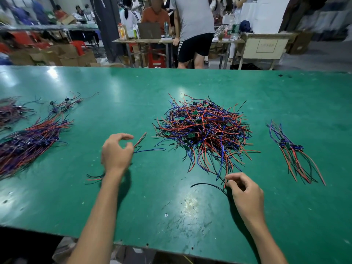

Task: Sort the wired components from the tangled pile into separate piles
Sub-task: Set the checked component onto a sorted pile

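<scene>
The tangled pile (203, 130) of red, blue and black wires with small green boards lies mid-table. My left hand (117, 151) is left of it, fingers curled over a wired component (144, 144). Red, black and blue leads stick out to the right of the fingers, and more leads show under the wrist. My right hand (245, 193) is at the pile's near edge and pinches a red wire end between thumb and forefinger. A black wire (207, 184) curves out from under that hand. Sorted piles lie at the left (28, 143) and the right (293, 151).
Two more wire bunches sit at the far left (9, 111) and back left (64, 105) of the green table (171, 216). A small screw (166, 214) lies near the front edge. People stand and sit at desks beyond the far edge.
</scene>
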The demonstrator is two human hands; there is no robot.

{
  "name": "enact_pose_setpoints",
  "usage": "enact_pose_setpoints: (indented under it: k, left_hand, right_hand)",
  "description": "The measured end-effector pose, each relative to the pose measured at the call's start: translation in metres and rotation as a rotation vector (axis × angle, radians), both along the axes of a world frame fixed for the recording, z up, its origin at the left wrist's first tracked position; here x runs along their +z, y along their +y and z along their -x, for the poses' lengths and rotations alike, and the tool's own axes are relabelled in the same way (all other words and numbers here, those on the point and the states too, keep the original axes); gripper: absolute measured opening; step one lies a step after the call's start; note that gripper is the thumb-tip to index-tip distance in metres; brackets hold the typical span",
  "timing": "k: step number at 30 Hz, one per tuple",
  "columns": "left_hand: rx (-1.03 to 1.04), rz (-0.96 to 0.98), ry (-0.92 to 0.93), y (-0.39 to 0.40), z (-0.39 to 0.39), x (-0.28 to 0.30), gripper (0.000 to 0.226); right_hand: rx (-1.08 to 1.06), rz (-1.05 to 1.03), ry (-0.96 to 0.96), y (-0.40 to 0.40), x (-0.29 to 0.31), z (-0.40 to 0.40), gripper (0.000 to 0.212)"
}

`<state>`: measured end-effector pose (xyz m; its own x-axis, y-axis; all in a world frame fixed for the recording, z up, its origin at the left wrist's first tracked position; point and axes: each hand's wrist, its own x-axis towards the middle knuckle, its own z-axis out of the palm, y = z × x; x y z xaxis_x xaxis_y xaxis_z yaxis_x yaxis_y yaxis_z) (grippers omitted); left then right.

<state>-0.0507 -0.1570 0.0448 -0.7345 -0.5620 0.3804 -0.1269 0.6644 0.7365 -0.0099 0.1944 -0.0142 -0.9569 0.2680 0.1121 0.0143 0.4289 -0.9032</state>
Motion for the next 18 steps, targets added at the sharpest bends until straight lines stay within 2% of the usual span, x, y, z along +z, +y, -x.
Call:
enact_pose_setpoints:
  k: [3,6,8,10,12,16,18]
  left_hand:
    - [-0.264,0.166,-0.137,0.045,0.039,0.0,0.026]
    - [-0.492,0.217,-0.356,0.084,0.066,-0.015,0.041]
    - [-0.506,0.268,-0.423,0.099,0.078,-0.028,0.046]
    - [-0.415,0.328,-0.352,0.106,0.083,-0.036,0.035]
    - [-0.368,0.308,-0.276,0.107,0.081,-0.04,0.024]
    - [-0.419,0.29,-0.204,0.102,0.066,-0.048,0.018]
    - [-0.44,0.217,-0.137,0.1,0.053,-0.048,0.018]
  right_hand:
    - [-0.004,-0.011,0.006,0.0,0.0,0.001,0.028]
    - [-0.009,-0.025,0.007,0.0,-0.001,0.002,0.028]
    - [-0.011,-0.033,0.007,0.0,-0.003,0.003,0.027]
    - [-0.01,-0.037,0.004,0.0,-0.004,0.003,0.028]
    - [-0.011,-0.045,0.006,0.001,-0.004,0.004,0.028]
    - [-0.011,-0.054,0.006,0.001,-0.004,0.006,0.027]
    - [-0.008,-0.055,0.007,0.002,-0.005,0.007,0.024]
